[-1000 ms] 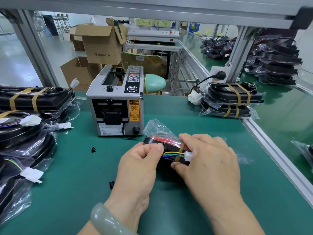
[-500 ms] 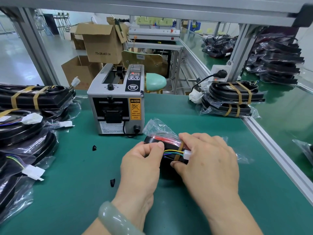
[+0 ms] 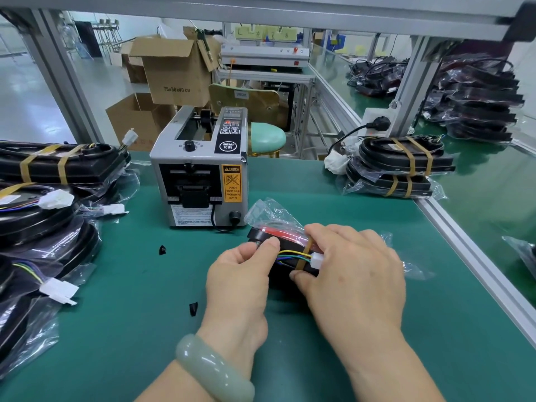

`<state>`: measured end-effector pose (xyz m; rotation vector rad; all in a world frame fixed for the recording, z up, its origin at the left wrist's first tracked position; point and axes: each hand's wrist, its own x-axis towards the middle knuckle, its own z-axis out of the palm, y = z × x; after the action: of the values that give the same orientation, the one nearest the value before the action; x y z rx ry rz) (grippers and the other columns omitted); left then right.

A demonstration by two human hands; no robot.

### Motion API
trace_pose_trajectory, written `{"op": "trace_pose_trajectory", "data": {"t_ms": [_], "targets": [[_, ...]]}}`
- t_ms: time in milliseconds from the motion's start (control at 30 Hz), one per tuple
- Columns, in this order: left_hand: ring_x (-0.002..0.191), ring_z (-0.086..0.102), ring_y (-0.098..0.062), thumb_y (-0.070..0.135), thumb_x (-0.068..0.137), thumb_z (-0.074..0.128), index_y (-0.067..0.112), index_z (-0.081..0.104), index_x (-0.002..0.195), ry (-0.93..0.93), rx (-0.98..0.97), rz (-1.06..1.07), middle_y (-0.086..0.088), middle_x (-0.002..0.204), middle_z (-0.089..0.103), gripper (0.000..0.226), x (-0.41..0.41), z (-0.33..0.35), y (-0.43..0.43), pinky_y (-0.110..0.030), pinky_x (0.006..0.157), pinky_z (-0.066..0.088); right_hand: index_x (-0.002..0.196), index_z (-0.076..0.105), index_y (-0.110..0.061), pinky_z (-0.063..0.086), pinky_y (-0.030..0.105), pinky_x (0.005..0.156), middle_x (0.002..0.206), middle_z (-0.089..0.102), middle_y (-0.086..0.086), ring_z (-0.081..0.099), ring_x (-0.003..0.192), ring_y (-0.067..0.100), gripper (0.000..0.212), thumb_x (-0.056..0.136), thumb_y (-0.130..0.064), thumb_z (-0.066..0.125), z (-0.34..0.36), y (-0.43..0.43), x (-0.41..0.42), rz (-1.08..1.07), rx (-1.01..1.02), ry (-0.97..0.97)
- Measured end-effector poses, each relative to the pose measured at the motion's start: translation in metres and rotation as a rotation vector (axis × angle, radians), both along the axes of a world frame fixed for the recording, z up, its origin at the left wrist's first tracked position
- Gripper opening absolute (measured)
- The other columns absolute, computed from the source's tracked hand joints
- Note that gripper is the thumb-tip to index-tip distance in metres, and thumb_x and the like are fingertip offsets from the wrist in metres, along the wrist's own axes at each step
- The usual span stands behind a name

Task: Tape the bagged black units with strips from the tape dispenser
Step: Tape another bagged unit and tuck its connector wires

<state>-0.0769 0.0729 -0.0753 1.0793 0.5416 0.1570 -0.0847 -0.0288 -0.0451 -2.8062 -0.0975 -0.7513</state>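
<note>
- The left hand (image 3: 240, 274) pinches the left end of the bagged black unit (image 3: 261, 235), thumb on top and fingers curled below.
- The right hand (image 3: 353, 268) wraps over the unit's right part, with the thumb pressing at the near edge by the brown tape strip (image 3: 307, 252). The hands sit close together, both clamped on the same piece.
- The unit rests on the green mat (image 3: 145, 285), just in front of the tape dispenser (image 3: 200, 181) and a little to its right.
- The black body looks like rigid moulded plastic, probably light enough for one hand. Grip the solid edges, since they should not give.
- The clear bag (image 3: 266, 211) is loose and glossy, so it is likely to slide over the shell. Press through the film onto the body rather than grabbing the slack.
- Thin coloured wires (image 3: 290, 255) run under the strip to a white connector (image 3: 317, 261). These seem the delicate part, so they should be held flat and not tugged.
- The strip is sticky and limp, and is best smoothed from its middle toward its ends.
- Finished taped units (image 3: 406, 163) are stacked at the right, and more bagged units (image 3: 43, 221) are piled at the left.
</note>
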Motion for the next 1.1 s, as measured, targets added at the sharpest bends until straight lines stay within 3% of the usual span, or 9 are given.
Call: {"op": "trace_pose_trajectory", "data": {"t_ms": [133,267,333,533,667,833,967,1033,1100], "targets": [[0.088,0.063,-0.020,0.022,0.092,0.060,0.012,0.064,0.095,0.023,-0.097,-0.055,0.003,0.075,0.072,0.011,-0.001,0.001,0.007,-0.031,0.076,0.046,0.082,0.067,-0.028,0.033,0.031,0.064,0.081,0.067,-0.009,0.053,0.073,0.024,0.044,0.046,-0.037,0.090,0.001,0.000,-0.001,0.012,-0.014,0.024],[0.114,0.057,-0.013,0.048,0.074,0.069,0.024,0.050,0.133,-0.052,0.135,-0.093,0.004,0.124,0.061,0.066,0.001,-0.004,0.018,-0.032,0.081,0.044,0.082,0.068,-0.029,0.028,0.030,0.062,0.080,0.067,-0.010,0.052,0.072,0.024,0.045,0.045,-0.037,0.091,0.002,-0.002,-0.001,0.015,-0.008,0.021],[0.107,0.059,-0.001,0.048,0.057,0.073,0.031,0.051,0.131,-0.145,0.214,-0.182,0.011,0.122,0.061,0.080,0.004,-0.002,0.021,-0.029,0.087,0.043,0.082,0.068,-0.030,0.029,0.030,0.061,0.079,0.067,-0.011,0.052,0.071,0.023,0.046,0.044,-0.037,0.091,0.002,-0.002,-0.001,0.021,-0.009,0.025],[0.099,0.064,-0.004,0.037,0.091,0.057,0.036,0.070,0.105,-0.169,0.301,-0.177,0.013,0.106,0.072,0.019,0.017,-0.006,0.025,-0.026,0.083,0.045,0.082,0.068,-0.029,0.035,0.031,0.060,0.077,0.067,-0.011,0.051,0.068,0.024,0.044,0.044,-0.037,0.091,0.003,-0.005,0.001,0.026,0.000,0.013],[0.105,0.062,-0.003,0.050,0.076,0.069,0.040,0.067,0.103,-0.225,0.396,-0.289,0.017,0.105,0.071,0.029,0.017,-0.010,0.031,-0.025,0.089,0.045,0.080,0.069,-0.027,0.039,0.032,0.059,0.073,0.067,-0.010,0.053,0.065,0.025,0.047,0.040,-0.035,0.093,0.002,-0.005,0.001,0.045,-0.005,-0.023],[0.096,0.061,0.010,0.031,0.067,0.079,0.046,0.059,0.106,-0.315,0.520,-0.496,0.028,0.101,0.068,0.047,0.027,-0.003,0.040,-0.009,0.083,0.045,0.075,0.069,-0.026,0.038,0.030,0.057,0.066,0.067,-0.009,0.054,0.064,0.026,0.047,0.036,-0.034,0.093,0.004,-0.009,0.003,0.082,-0.008,-0.045],[0.101,0.056,0.006,0.037,0.078,0.075,0.046,0.053,0.103,-0.371,0.964,-0.524,0.021,0.107,0.059,0.034,0.033,0.005,0.049,0.002,0.086,0.033,0.075,0.068,-0.025,0.041,0.029,0.054,0.060,0.064,-0.008,0.055,0.061,0.026,0.048,0.035,-0.035,0.092,0.008,-0.012,0.004,0.119,0.022,-0.047],[0.100,0.054,0.001,0.050,0.075,0.069,0.052,0.049,0.097,-0.405,1.119,-0.533,0.014,0.104,0.057,0.030,0.032,0.006,0.053,0.002,0.085,0.031,0.087,0.071,-0.026,0.045,0.031,0.057,0.070,0.068,-0.008,0.058,0.066,0.026,0.058,0.035,-0.037,0.092,0.009,-0.015,0.005,0.167,0.000,-0.061],[0.099,0.054,-0.003,0.056,0.070,0.060,0.049,0.055,0.100,-0.420,1.176,-0.526,0.011,0.103,0.059,0.030,0.032,0.008,0.057,-0.004,0.088,0.034,0.116,0.066,-0.025,0.047,0.035,0.077,0.105,0.069,-0.008,0.060,0.092,0.023,0.078,0.045,-0.049,0.086,0.010,-0.021,0.007,0.271,0.049,-0.062]]}}
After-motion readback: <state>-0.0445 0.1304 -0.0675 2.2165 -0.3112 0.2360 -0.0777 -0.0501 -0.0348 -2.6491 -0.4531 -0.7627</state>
